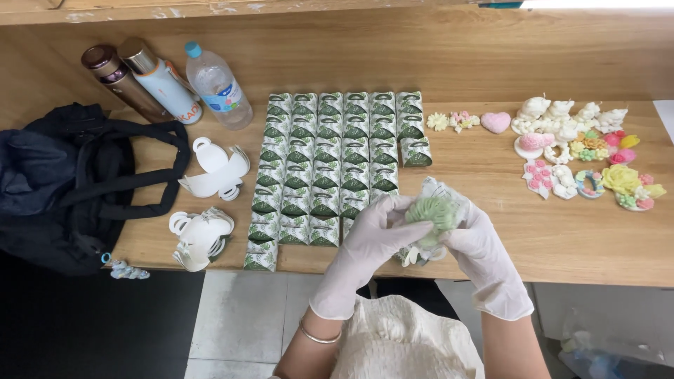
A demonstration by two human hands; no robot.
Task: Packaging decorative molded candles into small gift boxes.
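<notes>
Both my hands wear white gloves and hold a green flower-shaped piece (434,212) wrapped in a clear plastic bag at the table's front edge. My left hand (371,242) grips the bag from the left with fingers curled over the piece. My right hand (484,256) supports it from the right and below. A small green-and-white box lies partly hidden under my hands. Rows of several closed green leaf-print gift boxes (330,165) fill the table just left of and beyond my hands.
Unfolded white box blanks (214,168) and a stack of them (200,238) lie to the left. A black bag (70,182), two flasks (151,77) and a water bottle (217,88) sit far left. Coloured flower and animal-shaped pieces (583,147) are at right. Wooden table (562,238).
</notes>
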